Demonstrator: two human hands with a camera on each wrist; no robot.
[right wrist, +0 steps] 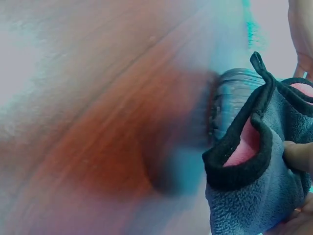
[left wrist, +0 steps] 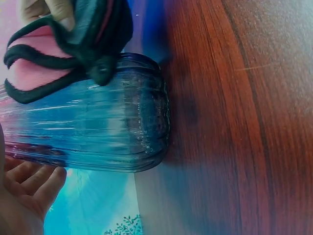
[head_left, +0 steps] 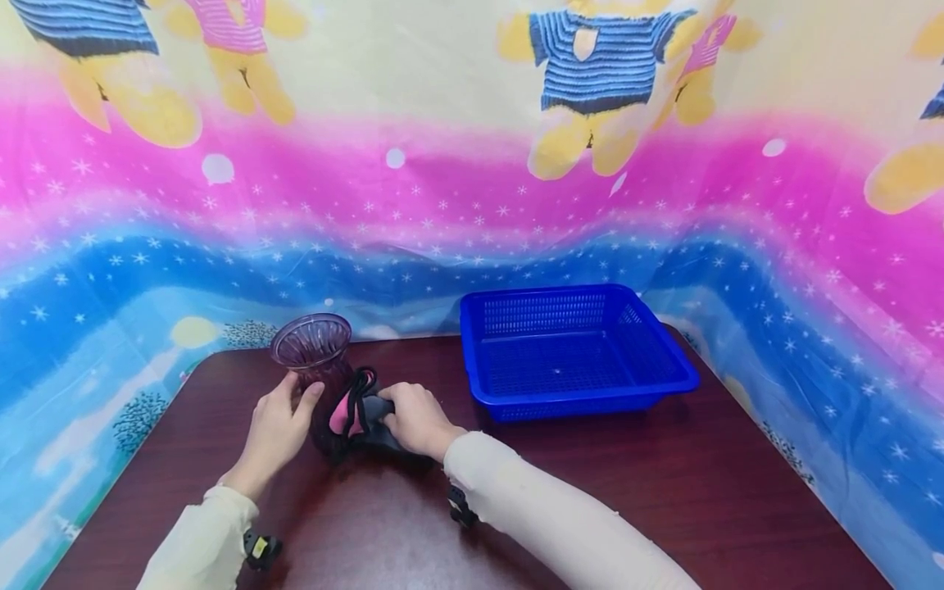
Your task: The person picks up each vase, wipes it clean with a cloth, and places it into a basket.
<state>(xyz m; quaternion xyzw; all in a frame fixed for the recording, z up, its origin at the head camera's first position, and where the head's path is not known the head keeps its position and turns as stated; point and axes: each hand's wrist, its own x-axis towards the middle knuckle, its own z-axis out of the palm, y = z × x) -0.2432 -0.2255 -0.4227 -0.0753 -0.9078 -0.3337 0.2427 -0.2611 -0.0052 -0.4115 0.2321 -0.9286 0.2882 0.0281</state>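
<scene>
A purple-tinted, ribbed glass vase [head_left: 310, 344] with a flared rim stands roughly upright at the table's left side. My left hand [head_left: 276, 426] grips it below the rim, thumb on the near side; in the left wrist view, fingers show along the vase's body [left wrist: 98, 134]. My right hand [head_left: 420, 419] pinches a bunched cloth [head_left: 342, 416], grey plush with pink inside and black edging. The cloth lies against the vase's right side, hiding part of its lower body. In the right wrist view, a thumb presses into the grey cloth [right wrist: 244, 205], with the vase's base [right wrist: 234, 95] behind it.
A blue plastic basket [head_left: 472, 385] with perforated walls stands to the right, toward the back of the dark wooden table [head_left: 516, 500]. A printed curtain [head_left: 413, 205] hangs around the table's back and sides.
</scene>
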